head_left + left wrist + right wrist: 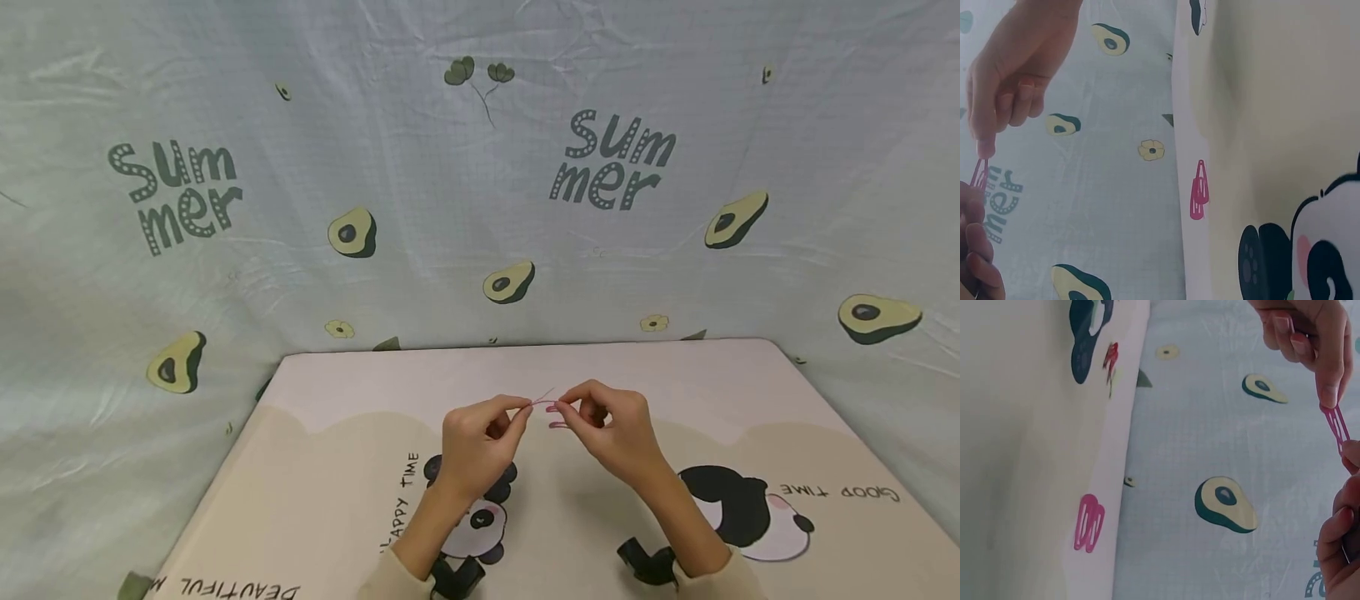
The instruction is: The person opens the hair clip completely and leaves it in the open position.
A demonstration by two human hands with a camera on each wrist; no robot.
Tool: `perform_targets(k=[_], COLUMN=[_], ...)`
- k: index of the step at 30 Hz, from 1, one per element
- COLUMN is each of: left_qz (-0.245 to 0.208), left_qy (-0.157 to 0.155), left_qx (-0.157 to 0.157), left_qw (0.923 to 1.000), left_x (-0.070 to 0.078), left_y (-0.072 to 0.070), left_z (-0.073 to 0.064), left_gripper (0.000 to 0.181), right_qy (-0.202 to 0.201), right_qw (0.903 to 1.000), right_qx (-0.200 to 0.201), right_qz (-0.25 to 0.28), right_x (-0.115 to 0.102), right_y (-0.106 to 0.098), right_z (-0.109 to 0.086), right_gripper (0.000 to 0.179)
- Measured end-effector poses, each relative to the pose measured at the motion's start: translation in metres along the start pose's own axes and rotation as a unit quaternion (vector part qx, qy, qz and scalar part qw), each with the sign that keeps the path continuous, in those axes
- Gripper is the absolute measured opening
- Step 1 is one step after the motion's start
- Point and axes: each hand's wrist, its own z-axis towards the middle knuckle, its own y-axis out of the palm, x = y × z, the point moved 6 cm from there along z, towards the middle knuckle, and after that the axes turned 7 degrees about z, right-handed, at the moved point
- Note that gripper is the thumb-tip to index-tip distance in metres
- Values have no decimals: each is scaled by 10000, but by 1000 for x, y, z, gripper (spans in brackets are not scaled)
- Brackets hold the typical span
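Note:
A pink snap hair clip (543, 402) is stretched between both hands above the table, with one thin part standing away from its frame in the head view. My left hand (480, 446) pinches one end between thumb and index finger. The opposite end is pinched by my right hand (617, 429). The same clip (1336, 428) shows its slotted shape in the right wrist view. Below the hands, two more pink snap hair clips (1089, 524) lie together on the table. In the left wrist view these clips (1199, 190) appear to overlap.
The table cover (337, 383) is beige and pale pink, printed with pandas and words. Behind the table hangs a pale curtain (420, 167) with avocado prints. Black wrist straps (647, 562) are on both forearms.

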Motion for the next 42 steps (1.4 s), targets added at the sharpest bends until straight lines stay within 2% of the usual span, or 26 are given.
perform_targets(k=[6,11,15,20,24,29,34,40,42], left_qz=[-55,-217,-235,-29,296,662,644,578,632], left_qy=[-190,-546,-915,-1281,-1548,-1747,-1843,-2089,-2114], left_qx=[-306,-628,-993,-1615,-2217,-2898,-3217,-3651,-3738], left_qw=[9993,9963,9906,9785,9623,9387,9265,9054,9009], left_x=[-8,-17,-24,-30,-36,-45,-52,-58,-59], left_y=[9,23,37,55,69,84,93,106,109], left_z=[7,9,8,5,1,-8,-13,-20,-22], left_gripper=[5,4,6,8,8,9,8,10,9], right_qy=[288,629,806,1100,1612,2416,2943,3420,3524], right_qw=[9991,9957,9922,9849,9716,9415,9163,8946,8896], right_qx=[-267,-481,-588,-773,-1114,-1855,-2317,-2580,-2599], right_qz=[-144,-471,-742,-1091,-1327,-1443,-1417,-1270,-1297], right_x=[10,21,29,41,54,70,82,95,98], right_y=[-3,-6,-9,-10,-8,2,10,15,16], right_z=[0,-3,-6,-13,-21,-33,-38,-45,-46], right_gripper=[24,16,16,16,12,7,6,7,7])
